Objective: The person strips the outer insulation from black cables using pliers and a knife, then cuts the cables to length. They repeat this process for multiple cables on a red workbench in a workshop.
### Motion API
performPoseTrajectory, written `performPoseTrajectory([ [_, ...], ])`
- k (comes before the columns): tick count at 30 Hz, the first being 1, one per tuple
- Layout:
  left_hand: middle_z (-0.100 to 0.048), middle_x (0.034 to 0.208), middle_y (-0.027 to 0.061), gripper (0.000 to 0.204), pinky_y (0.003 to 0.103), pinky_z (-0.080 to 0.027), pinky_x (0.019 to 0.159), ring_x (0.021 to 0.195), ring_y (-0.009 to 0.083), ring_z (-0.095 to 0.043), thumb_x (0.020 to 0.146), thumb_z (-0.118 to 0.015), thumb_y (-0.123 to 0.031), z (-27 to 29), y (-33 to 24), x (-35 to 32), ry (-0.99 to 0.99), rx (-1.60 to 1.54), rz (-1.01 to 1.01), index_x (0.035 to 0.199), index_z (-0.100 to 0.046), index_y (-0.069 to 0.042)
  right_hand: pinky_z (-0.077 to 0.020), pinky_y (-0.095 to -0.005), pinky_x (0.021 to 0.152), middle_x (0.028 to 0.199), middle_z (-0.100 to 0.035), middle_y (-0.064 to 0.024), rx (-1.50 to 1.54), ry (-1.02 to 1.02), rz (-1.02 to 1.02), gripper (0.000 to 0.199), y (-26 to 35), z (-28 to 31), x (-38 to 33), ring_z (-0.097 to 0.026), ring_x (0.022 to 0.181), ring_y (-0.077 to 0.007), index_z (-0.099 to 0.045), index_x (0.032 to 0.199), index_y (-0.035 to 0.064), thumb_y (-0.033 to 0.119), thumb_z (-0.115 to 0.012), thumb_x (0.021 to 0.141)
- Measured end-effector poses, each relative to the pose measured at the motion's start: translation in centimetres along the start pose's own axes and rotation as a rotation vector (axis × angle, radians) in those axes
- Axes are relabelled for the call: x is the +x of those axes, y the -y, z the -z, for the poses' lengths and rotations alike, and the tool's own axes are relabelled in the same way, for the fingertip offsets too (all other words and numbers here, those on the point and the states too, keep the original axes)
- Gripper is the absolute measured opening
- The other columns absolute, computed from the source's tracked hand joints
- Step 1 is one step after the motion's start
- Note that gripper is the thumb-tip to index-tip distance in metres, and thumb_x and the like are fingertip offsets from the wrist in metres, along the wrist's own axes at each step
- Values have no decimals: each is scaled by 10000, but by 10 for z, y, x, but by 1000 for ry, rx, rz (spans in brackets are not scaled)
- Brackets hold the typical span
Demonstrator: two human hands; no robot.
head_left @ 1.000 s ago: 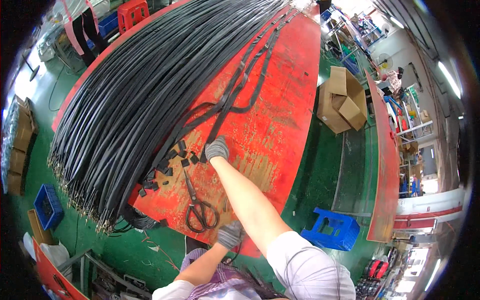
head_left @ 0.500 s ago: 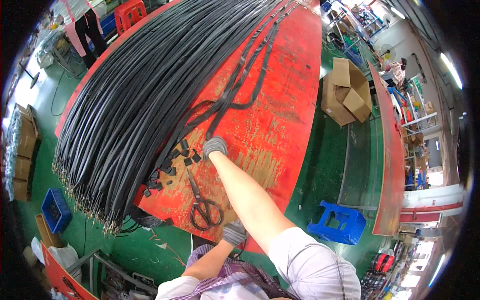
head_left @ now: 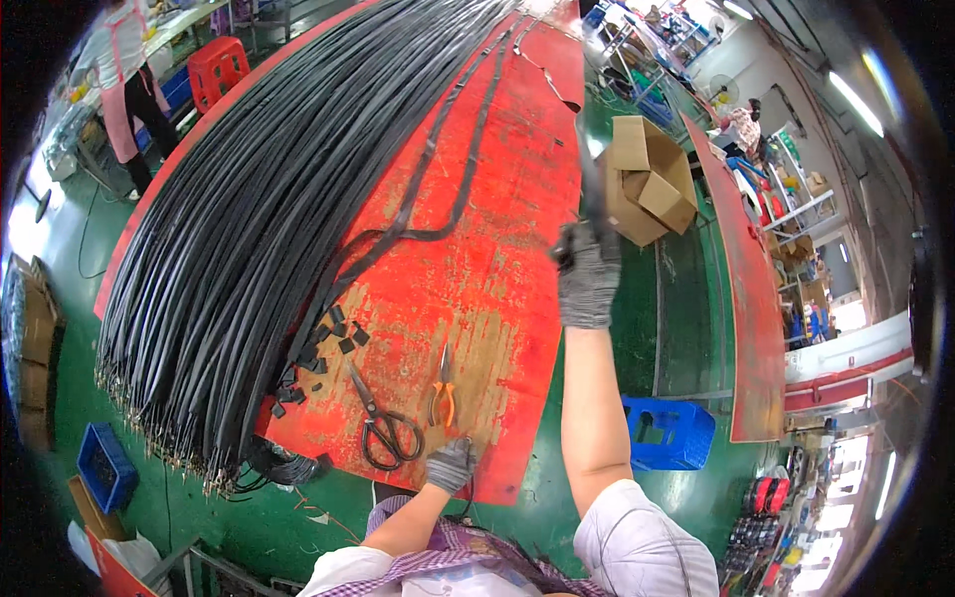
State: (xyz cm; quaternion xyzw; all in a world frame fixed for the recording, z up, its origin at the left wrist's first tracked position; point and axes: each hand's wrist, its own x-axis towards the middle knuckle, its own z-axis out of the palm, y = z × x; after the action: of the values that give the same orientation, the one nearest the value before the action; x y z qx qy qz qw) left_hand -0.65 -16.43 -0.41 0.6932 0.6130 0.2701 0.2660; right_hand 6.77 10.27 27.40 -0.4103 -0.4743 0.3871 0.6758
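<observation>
My right hand (head_left: 589, 274), in a grey knit glove, is raised at the table's right edge, fingers closed on a black flat strip (head_left: 594, 184). The strip rises from the fist and is smeared by motion. Near the front edge rests my gloved left hand (head_left: 453, 465), fingers curled; what it holds is hidden, though a thin dark line shows beside it. Black-handled scissors (head_left: 383, 428) lie to its left, pliers with orange grips (head_left: 442, 398) just beyond it. Small cut black pieces (head_left: 346, 345) are scattered farther left.
A thick bundle of long black sleeved cables (head_left: 259, 199) covers the left of the red table (head_left: 517, 249). Right of it stand an open cardboard box (head_left: 647, 184) and a blue stool (head_left: 671, 435). A blue crate (head_left: 107, 466) sits at lower left; a person (head_left: 124, 85) stands far left.
My right hand has moved from the table's middle to its right edge, drawing a black strip along. The pliers, hidden before under my right arm, now show. My left hand stays near the front edge.
</observation>
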Motion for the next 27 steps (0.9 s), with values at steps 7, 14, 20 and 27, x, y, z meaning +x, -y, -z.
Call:
performPoseTrajectory([
  [7,-527,638,122,164,403,-399,416,491,301,-510,764,-446,-228,3,-7,0,-26,55,-12,763,-496,-72,-390,-244,384,651,-555,-46,-58,-54,-629,167,-123,50,-73,-473,429,-104,-493,807,67,232,-466,808],
  [14,-518,674,126,158,401,-412,472,552,302,-521,716,-468,-217,-6,-10,2,87,161,16,779,-485,-74,-428,-278,451,627,-542,-40,155,-62,-1117,110,-190,131,-200,-491,490,-126,-535,803,91,186,-491,769],
  [20,-510,663,108,98,338,-389,506,578,219,-480,767,-415,-122,-51,35,-15,130,-10,-50,772,-477,-46,-442,-279,555,684,-570,-76,-168,-97,-1050,206,-69,218,-340,-542,601,-167,-546,831,27,207,-519,733],
  [27,-489,976,80,211,254,-364,782,926,148,-442,808,-429,-116,-87,-128,-107,707,-556,95,994,-447,-19,-406,-360,776,1015,-525,-147,-805,-16,-1011,621,31,394,-528,-508,930,-280,-448,1087,44,347,-636,579],
])
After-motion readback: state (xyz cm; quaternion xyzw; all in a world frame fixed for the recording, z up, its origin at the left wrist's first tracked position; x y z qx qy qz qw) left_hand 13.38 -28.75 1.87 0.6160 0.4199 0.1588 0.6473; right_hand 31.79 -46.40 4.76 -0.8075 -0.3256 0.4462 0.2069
